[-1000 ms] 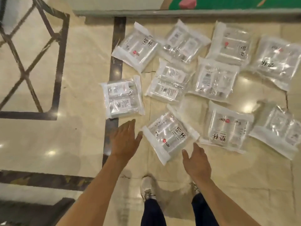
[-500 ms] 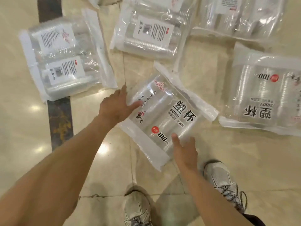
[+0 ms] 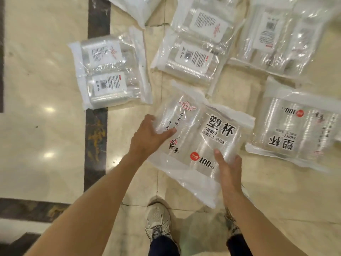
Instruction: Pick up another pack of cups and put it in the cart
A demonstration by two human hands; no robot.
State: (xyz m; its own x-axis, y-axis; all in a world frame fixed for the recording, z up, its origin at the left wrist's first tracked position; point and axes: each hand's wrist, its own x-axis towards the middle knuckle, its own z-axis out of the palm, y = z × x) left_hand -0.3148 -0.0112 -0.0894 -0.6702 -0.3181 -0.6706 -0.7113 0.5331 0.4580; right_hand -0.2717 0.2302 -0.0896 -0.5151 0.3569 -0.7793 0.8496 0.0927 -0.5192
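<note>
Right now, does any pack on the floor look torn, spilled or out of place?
Nothing looks torn or spilled. The pack of plastic cups, held by the left hand and right hand, lies askew. The neighbouring pack has its print upside down.

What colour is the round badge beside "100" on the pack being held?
Red, the badge on the pack, seen in the head view.

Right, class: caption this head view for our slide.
Both hands, left and right, grip a clear pack of plastic cups over the marble floor.
</note>
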